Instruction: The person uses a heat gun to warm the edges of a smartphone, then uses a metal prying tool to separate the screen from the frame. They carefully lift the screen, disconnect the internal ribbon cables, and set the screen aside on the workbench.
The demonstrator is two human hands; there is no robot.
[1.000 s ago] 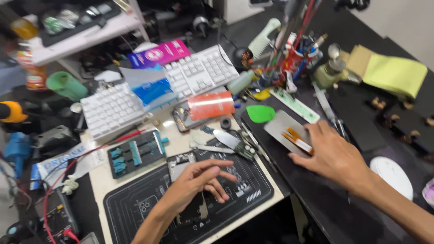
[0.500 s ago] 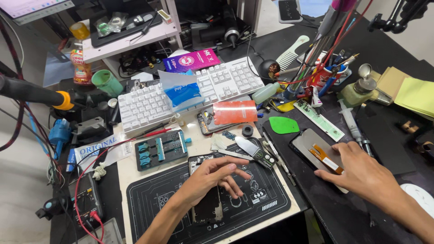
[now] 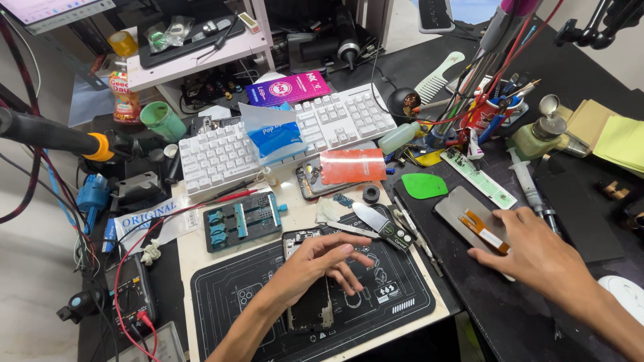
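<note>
Workbench clutter spreads across the whole view, and at its front lies a black repair mat [image 3: 402,305] printed with white outlines. On that mat sits an opened phone body [image 3: 310,305] — back off, its inner frame and parts bared, long axis running away from the person. The left hand [image 3: 315,265] rests over the upper half of it, fingers spread loosely apart and curved down onto the frame, clamped on nothing. To the right, off the mat on the dark tabletop, lies a detached grey screen panel [image 3: 463,214] with an orange flex ribbon [image 3: 484,230] showing on it. The right hand [image 3: 537,258] lies flat on the near end of that panel, fingers together and pressing lightly, not gripping.

Judging from how things lie, the stripping-down looks well along — screen and body are already parted — while refitting has not begun.

Smaller pieces wait nearby: a white keyboard [image 3: 282,137] behind, a blue-clamped board holder [image 3: 243,221] left of the mat, a green pick [image 3: 424,186], and tweezers [image 3: 349,229] just above the mat's edge.
</note>
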